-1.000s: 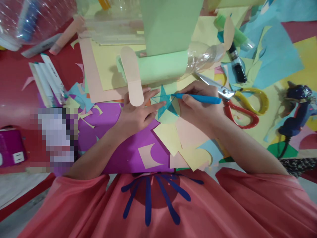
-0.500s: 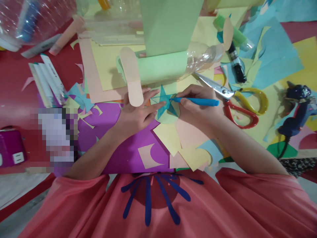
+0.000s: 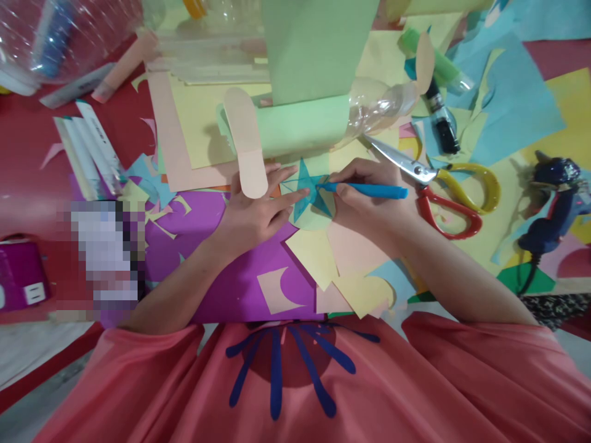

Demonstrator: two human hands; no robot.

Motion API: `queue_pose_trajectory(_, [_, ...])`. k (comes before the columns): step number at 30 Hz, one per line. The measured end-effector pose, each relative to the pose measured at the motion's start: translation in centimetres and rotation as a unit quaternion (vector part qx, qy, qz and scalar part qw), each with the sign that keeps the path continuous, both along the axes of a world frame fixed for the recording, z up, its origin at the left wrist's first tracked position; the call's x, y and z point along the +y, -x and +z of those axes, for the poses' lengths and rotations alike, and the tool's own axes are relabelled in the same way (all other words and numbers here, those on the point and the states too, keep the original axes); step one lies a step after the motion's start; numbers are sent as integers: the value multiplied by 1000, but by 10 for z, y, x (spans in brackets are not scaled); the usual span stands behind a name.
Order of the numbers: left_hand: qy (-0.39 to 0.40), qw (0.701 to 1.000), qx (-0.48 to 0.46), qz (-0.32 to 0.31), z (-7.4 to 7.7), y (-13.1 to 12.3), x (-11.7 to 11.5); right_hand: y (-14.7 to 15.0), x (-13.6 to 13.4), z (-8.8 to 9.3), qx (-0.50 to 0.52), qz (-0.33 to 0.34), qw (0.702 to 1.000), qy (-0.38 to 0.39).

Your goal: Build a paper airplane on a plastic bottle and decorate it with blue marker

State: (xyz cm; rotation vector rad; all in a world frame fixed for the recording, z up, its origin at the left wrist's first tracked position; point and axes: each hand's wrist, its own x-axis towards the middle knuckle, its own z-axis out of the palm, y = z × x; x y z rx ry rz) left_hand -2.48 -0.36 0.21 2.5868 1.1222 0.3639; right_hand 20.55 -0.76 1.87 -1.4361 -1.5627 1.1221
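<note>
Between my hands lies a pale green paper circle [image 3: 308, 219] with a blue star [image 3: 303, 178] on it, partly coloured in. My left hand [image 3: 258, 209] rests palm down, its fingers spread and their tips on the circle's left side. A blue marker [image 3: 373, 189] is gripped in my right hand [image 3: 369, 197], its tip touching the star. Just beyond stands a plastic bottle [image 3: 378, 111] lying on its side, wrapped in light green paper [image 3: 300, 126]. A pale rounded strip [image 3: 247, 144] at its left end overlaps the view of my left hand.
Scissors [image 3: 425, 175] with yellow and red handles lie right of my right hand. Farther right is a dark glue gun [image 3: 549, 203] with a cord. Several white markers [image 3: 87, 147] are at left, near a purple box [image 3: 23, 274]. Paper scraps and a purple sheet [image 3: 221, 283] cover the front.
Hardly anything differs. The blue marker's tip has shifted very slightly on the star, while my left hand and the paper circle stay in place.
</note>
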Motion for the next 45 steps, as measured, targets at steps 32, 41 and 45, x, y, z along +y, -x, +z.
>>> queue_pose_trajectory(32, [14,1000,-1,5,2,-2,1,-1,-1,2,2,2,1000,-2])
queue_pose_trajectory(41, [36,999,1,18,4,-3,0,-1,0,4,33,-6,999,34])
queue_pose_trajectory(45, [37,999,-1,15,5,-3,0,-2,0,5,29,9,998,46])
